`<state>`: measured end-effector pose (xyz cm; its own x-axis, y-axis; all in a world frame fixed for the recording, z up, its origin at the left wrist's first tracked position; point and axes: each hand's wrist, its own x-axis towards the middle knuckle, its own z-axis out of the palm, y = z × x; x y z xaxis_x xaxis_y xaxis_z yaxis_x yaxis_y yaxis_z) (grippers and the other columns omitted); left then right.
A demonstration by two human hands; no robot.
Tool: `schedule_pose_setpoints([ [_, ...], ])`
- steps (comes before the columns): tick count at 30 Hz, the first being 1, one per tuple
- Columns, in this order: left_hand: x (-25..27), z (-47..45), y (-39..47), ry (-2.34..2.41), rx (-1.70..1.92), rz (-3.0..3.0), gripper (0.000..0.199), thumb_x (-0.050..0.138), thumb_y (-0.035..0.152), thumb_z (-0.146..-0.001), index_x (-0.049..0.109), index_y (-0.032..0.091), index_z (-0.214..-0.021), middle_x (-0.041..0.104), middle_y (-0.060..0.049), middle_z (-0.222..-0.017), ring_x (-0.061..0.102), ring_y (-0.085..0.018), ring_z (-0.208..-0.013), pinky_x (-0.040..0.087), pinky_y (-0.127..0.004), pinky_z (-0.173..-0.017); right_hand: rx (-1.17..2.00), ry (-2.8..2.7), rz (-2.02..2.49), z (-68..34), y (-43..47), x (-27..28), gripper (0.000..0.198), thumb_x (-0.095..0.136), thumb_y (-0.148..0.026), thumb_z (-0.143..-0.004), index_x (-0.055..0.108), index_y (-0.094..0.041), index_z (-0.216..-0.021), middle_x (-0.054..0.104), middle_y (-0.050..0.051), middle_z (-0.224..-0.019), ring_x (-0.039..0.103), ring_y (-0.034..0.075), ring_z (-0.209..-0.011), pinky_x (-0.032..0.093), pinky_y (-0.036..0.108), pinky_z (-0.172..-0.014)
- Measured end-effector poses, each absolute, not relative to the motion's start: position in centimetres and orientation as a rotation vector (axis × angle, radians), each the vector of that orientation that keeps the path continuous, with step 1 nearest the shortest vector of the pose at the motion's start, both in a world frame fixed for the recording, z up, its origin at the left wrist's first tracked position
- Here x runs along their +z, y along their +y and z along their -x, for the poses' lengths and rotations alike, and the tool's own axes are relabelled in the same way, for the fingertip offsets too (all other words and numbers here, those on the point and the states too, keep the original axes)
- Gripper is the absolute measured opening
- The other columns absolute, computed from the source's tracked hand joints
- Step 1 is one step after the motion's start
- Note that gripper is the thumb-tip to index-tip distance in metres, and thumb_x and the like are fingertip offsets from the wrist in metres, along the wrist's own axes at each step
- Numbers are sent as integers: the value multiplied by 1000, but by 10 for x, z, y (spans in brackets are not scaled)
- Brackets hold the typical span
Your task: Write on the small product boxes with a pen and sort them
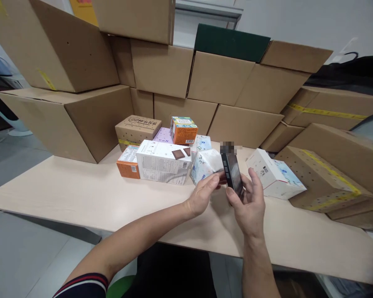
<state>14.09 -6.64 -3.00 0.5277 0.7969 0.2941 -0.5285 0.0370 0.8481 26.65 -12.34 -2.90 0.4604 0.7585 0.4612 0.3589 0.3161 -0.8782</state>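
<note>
My right hand holds a black handheld device upright over the table. The device has a dark screen facing right and pale buttons along its side; its top end is blurred out. Thumb in front and fingers bent around the far side, the right hand grips its lower part. From the left, my left hand reaches to the device, its fingertips partly hidden behind the lower edge. Just beyond the hands lies a white carton with a blue floral print. To the right rests another white and blue carton.
On the table, left of the hands, stand a long white box, an orange box, a small orange and blue box and a brown carton. Stacked cardboard boxes wall off the back and both sides.
</note>
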Motion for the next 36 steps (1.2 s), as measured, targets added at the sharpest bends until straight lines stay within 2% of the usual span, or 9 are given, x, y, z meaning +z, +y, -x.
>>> schedule_pose_setpoints([
  [3, -30, -138, -70, 425, 1177, -1337, 46, 47, 52, -98, 67, 20, -124, 66, -9, -130, 58, -26, -125, 39, -42, -112, 364, -1119, 1257, -268, -116, -26, 85, 76, -42, -75, 37, -23, -149, 59, 15, -136, 62, 26, -119, 48, 49, -103],
  [8, -32, -138, -77, 538, 1263, -1348, 42, 45, 50, -99, 69, 20, -118, 70, -8, -119, 62, -24, -115, 45, -41, -106, 310, -1051, 1296, -263, -116, -32, 84, 76, -44, -74, 40, -21, -147, 59, 16, -135, 62, 28, -118, 49, 48, -102],
  [13, -29, -141, -74, 413, 1085, -1142, 51, 50, 55, -95, 62, 21, -132, 65, -11, -130, 65, -24, -111, 49, -39, -97, 187, -1066, 1308, -260, -122, -44, 84, 77, -41, -75, 40, -16, -146, 54, 19, -140, 57, 29, -125, 46, 48, -106],
  [15, -26, -142, -71, 338, 1010, -1030, 54, 55, 58, -92, 62, 22, -132, 65, -10, -131, 65, -24, -110, 49, -37, -96, 97, -1090, 1327, -260, -122, -48, 83, 77, -40, -75, 42, -15, -145, 53, 18, -141, 54, 30, -129, 44, 49, -108],
  [19, -19, -144, -67, 287, 930, -820, 58, 63, 65, -83, 69, 18, -116, 72, -10, -113, 68, -23, -101, 51, -33, -87, -51, -1144, 1391, -257, -121, -53, 82, 78, -40, -74, 44, -16, -144, 53, 17, -141, 52, 31, -130, 43, 50, -109],
  [23, -14, -144, -64, 310, 912, -716, 54, 70, 63, -78, 70, 14, -100, 74, -8, -94, 69, -21, -87, 51, -29, -77, -164, -1193, 1427, -254, -121, -53, 80, 76, -42, -75, 44, -16, -144, 54, 16, -138, 53, 30, -129, 44, 49, -107],
  [27, -14, -143, -62, 304, 933, -692, 48, 73, 57, -78, 69, 13, -97, 73, -7, -87, 68, -18, -79, 48, -27, -71, -229, -1243, 1440, -255, -120, -54, 77, 75, -42, -77, 45, -17, -144, 56, 15, -137, 53, 31, -128, 44, 50, -108],
  [36, -12, -143, -61, 290, 944, -612, 38, 78, 48, -76, 69, 13, -90, 70, -4, -78, 63, -14, -71, 47, -26, -70, -307, -1296, 1383, -258, -118, -58, 70, 76, -37, -76, 50, -22, -140, 59, 12, -134, 57, 30, -122, 47, 53, -102],
])
